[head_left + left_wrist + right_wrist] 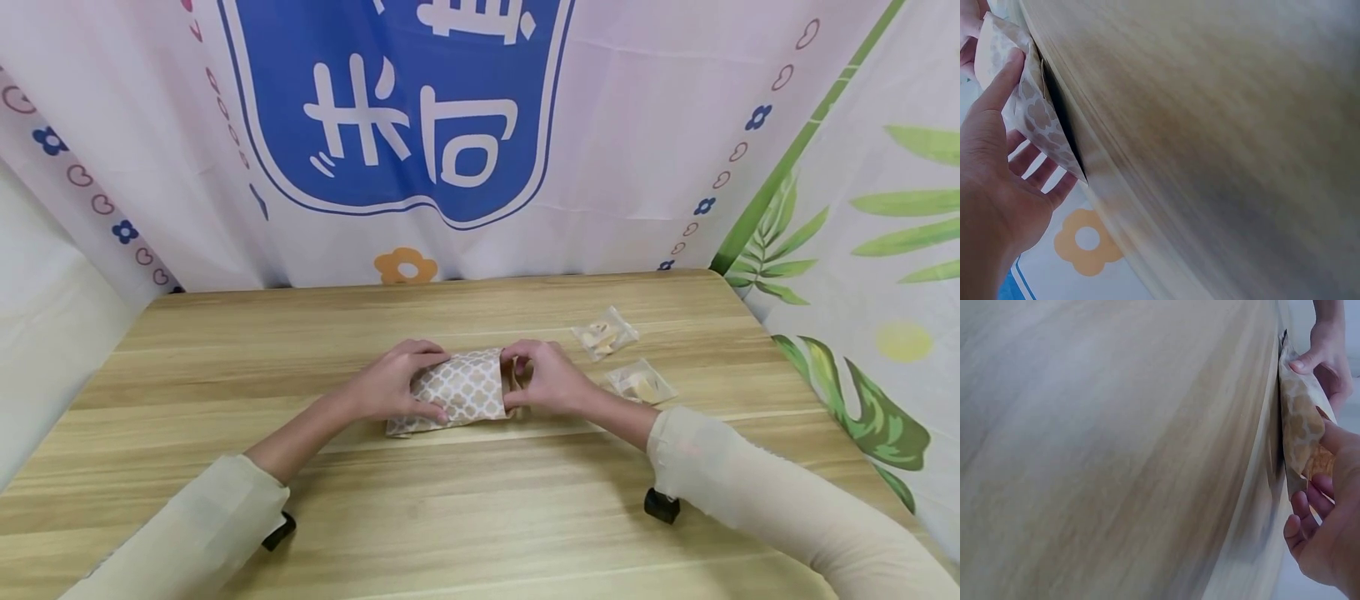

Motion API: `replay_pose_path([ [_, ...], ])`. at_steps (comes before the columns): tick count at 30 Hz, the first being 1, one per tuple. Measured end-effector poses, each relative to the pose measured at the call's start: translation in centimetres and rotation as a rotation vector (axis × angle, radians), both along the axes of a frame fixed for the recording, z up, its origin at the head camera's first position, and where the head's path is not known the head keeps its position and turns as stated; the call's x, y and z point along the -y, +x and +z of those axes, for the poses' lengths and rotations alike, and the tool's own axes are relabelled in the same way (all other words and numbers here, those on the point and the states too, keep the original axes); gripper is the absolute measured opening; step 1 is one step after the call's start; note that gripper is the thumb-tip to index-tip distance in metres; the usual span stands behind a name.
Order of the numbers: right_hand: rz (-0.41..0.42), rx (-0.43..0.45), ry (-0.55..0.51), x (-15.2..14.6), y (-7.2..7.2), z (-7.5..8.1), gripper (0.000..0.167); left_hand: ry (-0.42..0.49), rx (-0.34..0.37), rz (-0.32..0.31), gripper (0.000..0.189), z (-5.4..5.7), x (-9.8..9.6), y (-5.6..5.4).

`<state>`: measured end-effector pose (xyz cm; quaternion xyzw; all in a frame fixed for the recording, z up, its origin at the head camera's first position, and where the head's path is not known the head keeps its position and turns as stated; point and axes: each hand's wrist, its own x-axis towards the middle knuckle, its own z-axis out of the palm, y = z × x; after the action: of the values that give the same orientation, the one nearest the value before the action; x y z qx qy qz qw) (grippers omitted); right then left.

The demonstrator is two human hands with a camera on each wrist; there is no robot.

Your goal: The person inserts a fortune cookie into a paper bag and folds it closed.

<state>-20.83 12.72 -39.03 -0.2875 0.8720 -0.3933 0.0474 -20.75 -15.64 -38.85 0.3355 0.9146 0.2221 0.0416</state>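
Note:
A paper bag (468, 385) with a tan and white lattice pattern lies on its side on the wooden table. Its mouth faces right and gapes, showing a brown inside. My left hand (397, 379) holds the bag's left part, thumb on the near side and fingers along the far side; the left wrist view shows that hand (1007, 169) against the patterned paper (1041, 119). At the mouth is my right hand (551, 379), its thumb and fingers gripping the rim. In the right wrist view the right hand (1335, 506) partly covers the opening. The bag's contents are hidden.
Two small clear packets lie right of the bag: one farther back (604, 333), one nearer (641, 383) beside my right wrist. Both hold pale yellowish pieces. A printed cloth (630, 167) hangs behind the table's (450, 517) back edge.

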Motion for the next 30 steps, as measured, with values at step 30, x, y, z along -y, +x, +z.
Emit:
replay_pose_path([
  [30,-0.047,-0.008,-0.026,-3.2,-0.4,1.7,0.039,0.011,-0.038,-0.019,0.093,-0.2,0.1,0.0],
])
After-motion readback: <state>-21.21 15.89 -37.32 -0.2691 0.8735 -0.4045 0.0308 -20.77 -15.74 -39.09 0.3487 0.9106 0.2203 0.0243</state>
